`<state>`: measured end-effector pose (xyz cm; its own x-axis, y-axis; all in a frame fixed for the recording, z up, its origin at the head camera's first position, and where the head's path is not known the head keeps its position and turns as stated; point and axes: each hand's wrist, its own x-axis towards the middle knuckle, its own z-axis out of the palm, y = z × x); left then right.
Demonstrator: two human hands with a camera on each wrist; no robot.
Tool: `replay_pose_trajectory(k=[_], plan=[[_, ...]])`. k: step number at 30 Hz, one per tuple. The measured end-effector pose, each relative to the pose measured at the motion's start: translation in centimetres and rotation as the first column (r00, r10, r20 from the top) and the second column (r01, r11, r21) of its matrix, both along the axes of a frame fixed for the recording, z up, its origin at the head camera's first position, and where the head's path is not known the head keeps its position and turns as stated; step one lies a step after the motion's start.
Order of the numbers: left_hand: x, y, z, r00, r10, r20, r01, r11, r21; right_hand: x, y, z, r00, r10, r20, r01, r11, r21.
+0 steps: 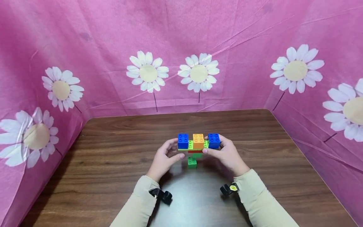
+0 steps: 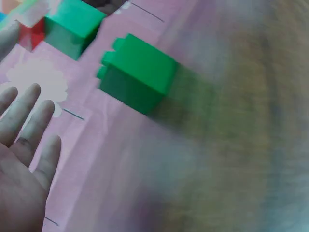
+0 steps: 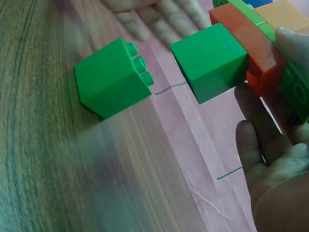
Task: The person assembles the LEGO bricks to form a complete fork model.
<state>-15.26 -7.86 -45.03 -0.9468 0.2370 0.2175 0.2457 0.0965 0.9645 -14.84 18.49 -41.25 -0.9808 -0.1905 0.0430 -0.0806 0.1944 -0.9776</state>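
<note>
A toy-brick assembly is held up off the table, with two blue bricks (image 1: 182, 141) at its ends and an orange brick (image 1: 198, 141) between them. These stand on a light green strip, under which are a red brick (image 3: 256, 48) and a green brick (image 3: 210, 63). My right hand (image 1: 228, 154) grips the assembly near its right end, thumb in front. Around the left end is my left hand (image 1: 165, 159), its fingers fairly straight and spread; whether it touches the bricks I cannot tell. Below, a separate green brick (image 1: 192, 163) stands on the table, studs up.
The brown wood-grain table (image 1: 119, 170) is bordered by pink cloth (image 1: 170, 28) printed with white daisies on three sides. A small black camera is strapped to each wrist, the left camera (image 1: 166, 197) and the right camera (image 1: 226, 189) both close above the tabletop.
</note>
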Motion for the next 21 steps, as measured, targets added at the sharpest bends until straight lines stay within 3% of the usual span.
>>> replay_pose_trajectory(k=[6, 21], plan=[[0.0, -0.9, 1.1, 1.0, 0.011, -0.004, -0.011, 0.997, 0.082, 0.1, -0.7, 0.0, 1.0, 0.019, -0.016, -0.019, 1.0, -0.007], [-0.3, -2.2, 1.4, 0.996, -0.083, 0.028, 0.082, 0.996, 0.021, 0.1, -1.3, -0.7, 0.998, 0.06, 0.011, -0.06, 0.998, -0.012]])
